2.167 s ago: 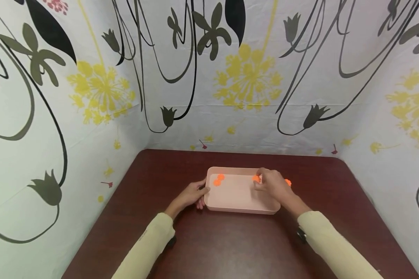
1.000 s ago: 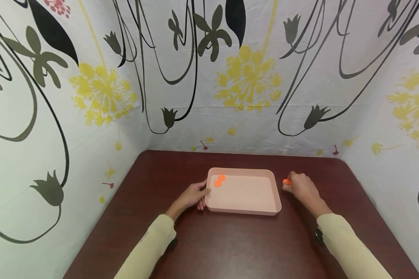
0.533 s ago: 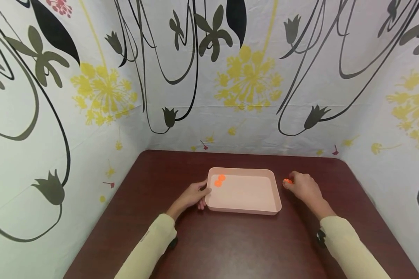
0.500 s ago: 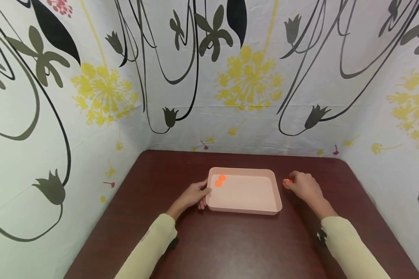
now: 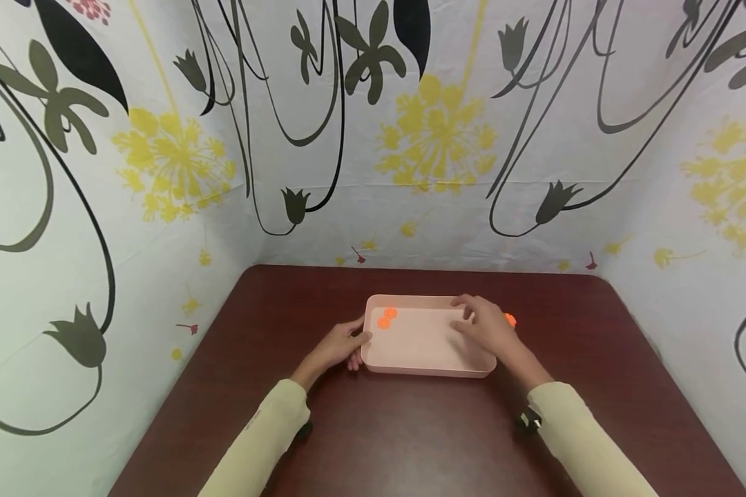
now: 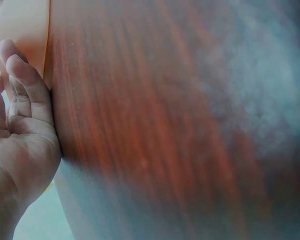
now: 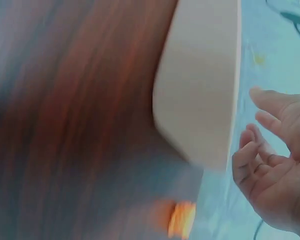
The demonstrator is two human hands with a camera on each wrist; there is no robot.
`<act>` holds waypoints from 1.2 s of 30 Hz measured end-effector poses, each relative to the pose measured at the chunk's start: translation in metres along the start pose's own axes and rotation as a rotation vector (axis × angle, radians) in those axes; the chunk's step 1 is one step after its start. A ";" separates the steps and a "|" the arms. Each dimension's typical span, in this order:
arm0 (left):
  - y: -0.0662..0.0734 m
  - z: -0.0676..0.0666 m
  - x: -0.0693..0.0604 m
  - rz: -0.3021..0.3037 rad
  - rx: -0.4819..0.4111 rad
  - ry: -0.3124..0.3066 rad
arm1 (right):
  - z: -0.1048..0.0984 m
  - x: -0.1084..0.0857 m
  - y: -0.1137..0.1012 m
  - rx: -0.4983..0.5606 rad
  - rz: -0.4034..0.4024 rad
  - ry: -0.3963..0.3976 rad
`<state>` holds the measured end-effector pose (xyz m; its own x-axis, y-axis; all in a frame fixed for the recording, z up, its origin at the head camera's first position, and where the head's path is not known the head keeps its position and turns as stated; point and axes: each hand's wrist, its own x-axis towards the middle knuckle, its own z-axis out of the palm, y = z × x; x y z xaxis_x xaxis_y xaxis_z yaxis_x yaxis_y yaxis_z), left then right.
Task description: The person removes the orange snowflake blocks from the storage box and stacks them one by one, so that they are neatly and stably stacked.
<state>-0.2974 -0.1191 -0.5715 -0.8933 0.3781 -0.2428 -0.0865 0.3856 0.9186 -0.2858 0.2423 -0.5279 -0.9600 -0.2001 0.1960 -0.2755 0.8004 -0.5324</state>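
A shallow peach-coloured tray (image 5: 427, 371) lies on the table. Two small flat orange pieces (image 5: 383, 323) touch each other in its far left corner. My left hand (image 5: 336, 346) holds the tray's left side, thumb over the rim and other fingers outside; the left wrist view shows those fingers (image 6: 35, 97) along the tray wall. Above the tray's right part hovers my right hand (image 5: 488, 328), thumb and forefinger apart, nothing visible between them. Beyond the tray's right edge sits orange material (image 5: 511, 320) with a ridged side, partly hidden by that hand; the right wrist view shows it blurred (image 7: 182, 220).
The dark red-brown table (image 5: 404, 435) has rounded far corners. White cloth walls (image 5: 348, 228) printed with flowers and stems stand behind it and at both sides. Dark wrist devices (image 5: 528, 420) show at the sleeves.
My right hand has left the orange material beside the tray and moved left over the tray. Earlier it carried an orange piece out of the tray. The left hand keeps its hold.
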 end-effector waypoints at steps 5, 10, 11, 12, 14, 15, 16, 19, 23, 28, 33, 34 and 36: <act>-0.002 0.000 0.001 0.009 0.001 0.004 | 0.030 0.009 -0.026 0.137 -0.058 0.006; -0.004 0.000 0.003 0.015 -0.011 0.000 | 0.055 0.016 -0.045 0.262 -0.028 -0.042; -0.004 0.000 0.003 0.017 -0.011 -0.002 | 0.060 0.017 -0.048 0.283 -0.012 -0.053; -0.004 0.000 0.003 0.018 -0.009 0.000 | 0.064 0.018 -0.051 0.310 0.001 -0.067; -0.005 0.000 0.003 0.021 -0.005 0.001 | 0.073 0.021 -0.057 0.369 0.032 -0.103; -0.005 0.000 0.003 0.022 -0.005 0.001 | 0.077 0.022 -0.060 0.392 0.044 -0.121; -0.005 0.000 0.003 0.023 -0.005 0.000 | 0.080 0.023 -0.062 0.410 0.063 -0.138; -0.004 0.000 0.003 0.024 -0.008 -0.005 | 0.087 0.029 -0.069 0.427 0.107 -0.163; -0.004 -0.001 0.003 0.028 -0.014 -0.001 | 0.091 0.038 -0.076 0.336 0.156 -0.157; -0.003 0.000 0.003 0.034 -0.014 0.004 | 0.097 0.044 -0.080 0.189 0.221 -0.138; -0.003 -0.001 0.003 0.021 -0.010 0.002 | 0.104 0.047 -0.083 0.126 0.275 -0.123; -0.003 -0.001 0.003 0.020 -0.010 0.001 | 0.106 0.047 -0.083 0.119 0.280 -0.122; -0.004 0.000 0.004 0.018 -0.009 -0.002 | 0.107 0.047 -0.082 0.112 0.286 -0.119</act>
<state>-0.3004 -0.1194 -0.5760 -0.8940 0.3866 -0.2265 -0.0743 0.3706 0.9258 -0.3141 0.1062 -0.5633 -0.9966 -0.0458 -0.0684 0.0087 0.7682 -0.6402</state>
